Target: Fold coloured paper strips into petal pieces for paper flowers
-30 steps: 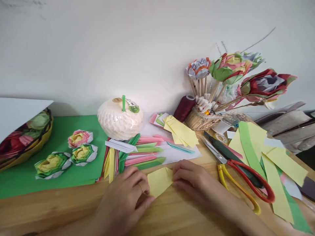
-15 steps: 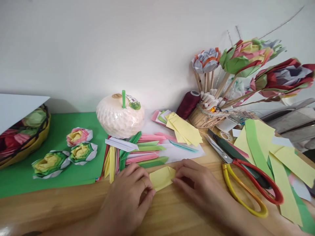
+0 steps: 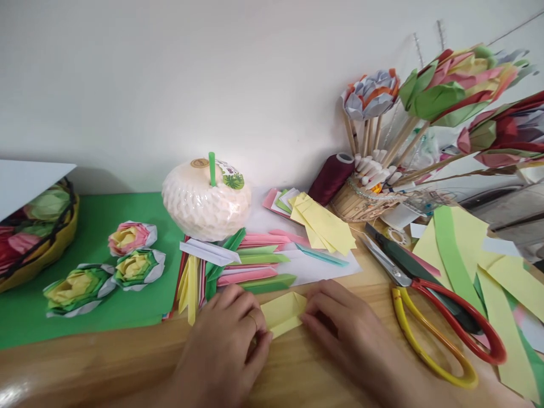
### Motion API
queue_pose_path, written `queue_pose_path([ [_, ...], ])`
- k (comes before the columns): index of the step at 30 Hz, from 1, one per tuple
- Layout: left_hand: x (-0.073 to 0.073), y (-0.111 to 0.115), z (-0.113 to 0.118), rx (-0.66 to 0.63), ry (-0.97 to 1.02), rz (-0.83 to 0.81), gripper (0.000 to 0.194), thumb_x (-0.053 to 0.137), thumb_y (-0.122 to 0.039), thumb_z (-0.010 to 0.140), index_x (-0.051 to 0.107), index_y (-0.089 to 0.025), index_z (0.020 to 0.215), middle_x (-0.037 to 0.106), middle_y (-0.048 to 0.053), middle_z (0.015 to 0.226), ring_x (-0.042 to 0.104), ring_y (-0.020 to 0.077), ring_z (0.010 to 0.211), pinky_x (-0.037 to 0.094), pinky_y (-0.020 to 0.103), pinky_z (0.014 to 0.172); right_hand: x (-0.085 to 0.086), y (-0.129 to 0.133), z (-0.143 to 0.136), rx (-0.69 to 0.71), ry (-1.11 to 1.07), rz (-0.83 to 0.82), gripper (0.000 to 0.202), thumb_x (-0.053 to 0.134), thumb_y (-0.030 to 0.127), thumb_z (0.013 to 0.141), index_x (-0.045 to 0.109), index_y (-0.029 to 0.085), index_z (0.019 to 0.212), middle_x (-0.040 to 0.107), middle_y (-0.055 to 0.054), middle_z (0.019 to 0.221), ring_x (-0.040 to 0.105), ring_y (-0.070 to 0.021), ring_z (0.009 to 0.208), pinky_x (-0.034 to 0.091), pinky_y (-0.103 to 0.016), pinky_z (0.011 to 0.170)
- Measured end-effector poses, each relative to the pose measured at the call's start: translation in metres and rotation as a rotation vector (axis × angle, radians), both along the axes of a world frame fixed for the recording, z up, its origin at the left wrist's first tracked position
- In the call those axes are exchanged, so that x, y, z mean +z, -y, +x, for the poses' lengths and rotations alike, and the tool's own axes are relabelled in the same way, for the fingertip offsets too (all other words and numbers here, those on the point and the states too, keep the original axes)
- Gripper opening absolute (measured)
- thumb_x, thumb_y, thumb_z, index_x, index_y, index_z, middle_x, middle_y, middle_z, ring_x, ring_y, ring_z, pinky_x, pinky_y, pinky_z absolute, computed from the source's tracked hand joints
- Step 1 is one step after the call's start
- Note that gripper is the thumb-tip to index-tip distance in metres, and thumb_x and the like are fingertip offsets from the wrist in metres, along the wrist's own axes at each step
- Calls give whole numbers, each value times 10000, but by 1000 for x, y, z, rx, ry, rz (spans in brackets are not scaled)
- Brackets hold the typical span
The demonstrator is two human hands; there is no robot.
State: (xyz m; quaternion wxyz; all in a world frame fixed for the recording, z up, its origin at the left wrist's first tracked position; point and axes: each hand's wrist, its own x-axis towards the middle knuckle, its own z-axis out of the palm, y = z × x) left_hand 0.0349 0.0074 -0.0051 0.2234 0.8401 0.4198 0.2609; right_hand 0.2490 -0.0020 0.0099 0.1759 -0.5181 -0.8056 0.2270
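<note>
Between my two hands lies a small yellow paper strip [image 3: 283,313] with its right corners folded in and a crease along the near edge. My left hand [image 3: 229,340] pinches its left end between thumb and fingers. At the other end, my right hand [image 3: 340,317] grips the folded tip with its fingertips. Just beyond the strip, folded paper pieces [image 3: 250,276] in pink, green and white lie on white paper. A folded white piece [image 3: 209,251] rests across the left of that group, above yellow folded strips [image 3: 192,289].
Scissors [image 3: 433,317] with red and yellow handles lie at the right beside a dark green cutter [image 3: 395,255] and loose paper. A wrapped white coconut [image 3: 207,201] stands behind. Paper flowers [image 3: 140,266] sit on green paper at left. A thread spool [image 3: 334,177] and a flower basket [image 3: 361,201] stand behind right.
The near edge of the yellow strip is now turned up along a lengthwise crease. Both hands keep hold of its ends. The camera view has shifted slightly.
</note>
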Motion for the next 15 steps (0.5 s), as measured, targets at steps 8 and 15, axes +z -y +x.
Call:
queue_pose_path([
  [8, 0, -3, 2, -17, -50, 89, 167, 481, -86, 788, 506, -182, 653, 571, 8, 693, 483, 202, 725, 373, 332, 621, -2, -2, -5, 18, 113, 136, 152, 450, 129, 898, 461, 200, 763, 517, -56, 856, 523, -197, 748, 471, -331, 619],
  [15, 1, -6, 1, -34, -96, 132, 138, 503, -89, 753, 500, -195, 665, 571, 10, 697, 485, 200, 721, 388, 323, 618, -2, -4, -5, 26, 167, 119, 143, 514, 105, 840, 451, 211, 769, 517, -56, 873, 523, -208, 767, 498, -351, 621],
])
